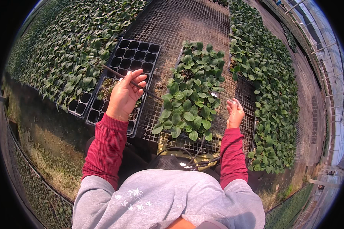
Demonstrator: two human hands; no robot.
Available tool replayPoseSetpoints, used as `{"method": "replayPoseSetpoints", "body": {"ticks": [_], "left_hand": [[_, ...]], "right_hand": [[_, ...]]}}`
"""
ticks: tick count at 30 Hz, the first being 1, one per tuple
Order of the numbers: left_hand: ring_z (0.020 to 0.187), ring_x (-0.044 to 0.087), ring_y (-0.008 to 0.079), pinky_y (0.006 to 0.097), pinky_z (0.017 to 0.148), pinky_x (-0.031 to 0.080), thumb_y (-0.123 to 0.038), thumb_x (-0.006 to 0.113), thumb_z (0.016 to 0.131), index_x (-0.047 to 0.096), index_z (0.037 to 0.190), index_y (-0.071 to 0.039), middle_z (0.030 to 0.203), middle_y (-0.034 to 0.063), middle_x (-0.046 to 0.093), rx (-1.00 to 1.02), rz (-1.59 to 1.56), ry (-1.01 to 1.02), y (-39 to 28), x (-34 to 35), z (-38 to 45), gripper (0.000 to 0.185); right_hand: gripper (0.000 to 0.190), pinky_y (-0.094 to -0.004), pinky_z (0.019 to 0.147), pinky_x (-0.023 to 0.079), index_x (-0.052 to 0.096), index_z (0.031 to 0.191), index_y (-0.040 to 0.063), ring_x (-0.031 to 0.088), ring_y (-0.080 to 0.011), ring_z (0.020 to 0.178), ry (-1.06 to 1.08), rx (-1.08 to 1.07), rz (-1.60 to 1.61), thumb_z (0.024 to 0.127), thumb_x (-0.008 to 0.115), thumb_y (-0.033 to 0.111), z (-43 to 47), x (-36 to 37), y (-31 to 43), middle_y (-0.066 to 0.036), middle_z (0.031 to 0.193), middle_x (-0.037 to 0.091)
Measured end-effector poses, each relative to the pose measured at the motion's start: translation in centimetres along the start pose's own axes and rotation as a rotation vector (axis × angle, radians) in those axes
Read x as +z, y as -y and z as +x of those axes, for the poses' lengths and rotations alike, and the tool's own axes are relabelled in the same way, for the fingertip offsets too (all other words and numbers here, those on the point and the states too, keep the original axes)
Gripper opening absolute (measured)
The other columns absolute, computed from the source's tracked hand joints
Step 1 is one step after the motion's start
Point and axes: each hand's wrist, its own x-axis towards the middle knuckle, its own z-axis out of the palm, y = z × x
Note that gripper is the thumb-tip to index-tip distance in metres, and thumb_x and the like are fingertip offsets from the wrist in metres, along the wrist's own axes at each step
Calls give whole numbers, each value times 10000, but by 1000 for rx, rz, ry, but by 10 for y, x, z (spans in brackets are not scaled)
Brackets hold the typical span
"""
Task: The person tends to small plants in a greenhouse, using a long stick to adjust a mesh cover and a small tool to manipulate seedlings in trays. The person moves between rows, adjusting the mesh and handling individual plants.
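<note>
My left hand (pixel 126 93), palm up, holds a thin dark rod (pixel 112 71) between thumb and fingers. Thin prongs show at the rod's left end, over seedlings; its other end reaches toward the middle tray. A black plastic cell tray (pixel 136 55) lies under this hand, with bare cells at its far end and soil or small growth in some nearer ones. To the right, my right hand (pixel 235 111) pinches a thin, light-coloured piece, partly hidden by the fingers. Near it, a small shiny spoon-like piece (pixel 215 94) shows over the leafy seedlings (pixel 189 94) of the middle tray; whether the two join is unclear.
Dense seedling trays stand on the left (pixel 66 43) and right (pixel 263 86). A mesh bench top (pixel 172 25) runs beneath the trays. Black cables (pixel 202 163) and yellow material (pixel 212 141) lie near my lap. Greenhouse framing (pixel 324 51) rises at the far right.
</note>
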Motion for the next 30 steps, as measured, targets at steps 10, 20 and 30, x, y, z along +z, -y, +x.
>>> {"method": "replayPoseSetpoints", "body": {"ticks": [10,20,30], "left_hand": [[749,548,95,213,615,437,-308,390,901,513,1075,-45,912,35,588,-2,24,-4,2,2,1,338],[741,540,100,214,605,437,-295,399,899,503,1094,-35,909,35,583,-19,32,-24,3,4,0,341],[754,543,98,215,621,432,-295,391,902,505,1082,-42,915,32,581,-25,51,-25,5,4,2,331]], "right_hand": [[160,-213,597,498,579,962,-1,608,-162,823,410,-218,-324,845,496,70,7,43,-31,-55,986,508],[126,-216,577,475,604,906,22,607,-117,726,226,-440,-479,810,526,50,39,49,-23,-44,888,538],[109,-294,644,461,586,880,61,581,-218,753,294,-819,-886,777,551,71,50,74,-15,-80,848,554]]}}
